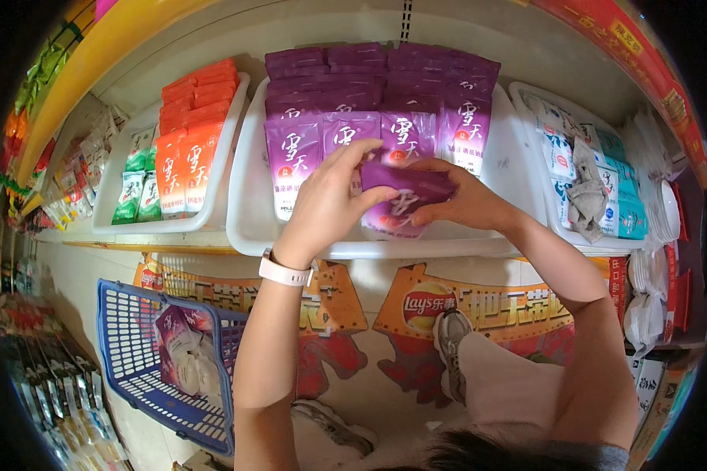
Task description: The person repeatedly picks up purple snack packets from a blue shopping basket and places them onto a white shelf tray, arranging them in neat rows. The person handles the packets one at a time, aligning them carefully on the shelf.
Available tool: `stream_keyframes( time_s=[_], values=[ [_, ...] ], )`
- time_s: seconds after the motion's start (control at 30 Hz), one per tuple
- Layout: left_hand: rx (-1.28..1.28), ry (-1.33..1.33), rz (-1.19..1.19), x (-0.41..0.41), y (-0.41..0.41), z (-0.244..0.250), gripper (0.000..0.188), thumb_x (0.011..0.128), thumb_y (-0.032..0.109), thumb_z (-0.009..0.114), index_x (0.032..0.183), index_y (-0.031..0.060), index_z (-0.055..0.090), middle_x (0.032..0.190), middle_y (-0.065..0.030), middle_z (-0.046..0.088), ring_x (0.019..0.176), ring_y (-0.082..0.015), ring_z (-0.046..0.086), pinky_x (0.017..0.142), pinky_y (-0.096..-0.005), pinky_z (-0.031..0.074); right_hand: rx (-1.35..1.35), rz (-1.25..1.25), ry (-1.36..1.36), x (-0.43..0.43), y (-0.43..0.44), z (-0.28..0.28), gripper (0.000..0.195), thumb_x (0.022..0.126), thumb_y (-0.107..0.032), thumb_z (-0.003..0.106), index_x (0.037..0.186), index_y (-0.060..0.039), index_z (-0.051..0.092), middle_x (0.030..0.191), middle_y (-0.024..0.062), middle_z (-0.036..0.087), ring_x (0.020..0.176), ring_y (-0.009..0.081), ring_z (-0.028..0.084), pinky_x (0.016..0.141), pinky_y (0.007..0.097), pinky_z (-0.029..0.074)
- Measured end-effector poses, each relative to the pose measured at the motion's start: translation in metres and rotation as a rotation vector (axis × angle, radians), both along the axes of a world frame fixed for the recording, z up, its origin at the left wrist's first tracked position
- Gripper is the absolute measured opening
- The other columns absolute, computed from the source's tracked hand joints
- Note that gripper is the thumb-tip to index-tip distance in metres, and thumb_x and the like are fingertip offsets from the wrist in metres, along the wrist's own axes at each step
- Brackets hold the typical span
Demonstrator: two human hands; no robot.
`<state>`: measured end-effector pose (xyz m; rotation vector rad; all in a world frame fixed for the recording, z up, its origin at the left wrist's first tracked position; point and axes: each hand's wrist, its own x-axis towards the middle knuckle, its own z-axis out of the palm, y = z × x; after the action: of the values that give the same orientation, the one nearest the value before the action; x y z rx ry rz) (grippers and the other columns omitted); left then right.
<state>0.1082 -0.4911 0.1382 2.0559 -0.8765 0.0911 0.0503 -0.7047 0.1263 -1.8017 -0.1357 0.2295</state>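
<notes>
Between my hands a purple-and-white salt packet [403, 200] is tilted and bent, above the front rim of a wide white plastic tub [342, 248]. My left hand [330, 197], with a pale wristband, has its thumb on the packet's left side; its fingertips are partly hidden. My right hand [462, 197] grips the packet's right side between thumb and fingers. Behind them, several purple packets [291, 159] stand upright in rows in the tub. Part of the front row is hidden by my hands.
Left stands a tub [103, 206] of orange packets [197, 165] and green packets [131, 197]. The right tub [521, 97] holds white and teal packets under a grey cloth [586, 188]. A blue basket [124, 359] with several purple-and-white packets [179, 335] sits on the floor.
</notes>
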Motion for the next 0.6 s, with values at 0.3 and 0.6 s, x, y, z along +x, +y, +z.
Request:
stream_keyframes(
  time_s=[0.3, 0.6],
  values=[
    [-0.192, 0.459, -0.099, 0.01, 0.012, -0.032, 0.072, 0.079, 0.009, 0.071, 0.136, 0.0018, 0.027, 0.108, -0.0132, 0.057, 0.095, -0.0171, 0.057, 0.074, -0.0289, 0.049, -0.427, 0.038, -0.117, -0.008, 0.013, 0.015, 0.038, 0.087, -0.016, 0.063, 0.119, 0.0018, 0.055, 0.096, 0.0125, 0.066, 0.087, 0.0146, 0.062, 0.079, 0.0284, 0.05],
    [-0.255, 0.651, -0.157, 0.014, 0.013, -0.033, 0.048, 0.086, -0.001, 0.058, 0.13, 0.0044, 0.038, 0.11, -0.0068, 0.057, 0.097, -0.0126, 0.057, 0.081, -0.0256, 0.048, -0.43, -0.028, -0.308, 0.008, 0.02, 0.0, 0.023, 0.083, -0.027, 0.065, 0.089, -0.0044, 0.067, 0.076, 0.0137, 0.064, 0.065, 0.0236, 0.061, 0.062, 0.0339, 0.046]
  ],
)
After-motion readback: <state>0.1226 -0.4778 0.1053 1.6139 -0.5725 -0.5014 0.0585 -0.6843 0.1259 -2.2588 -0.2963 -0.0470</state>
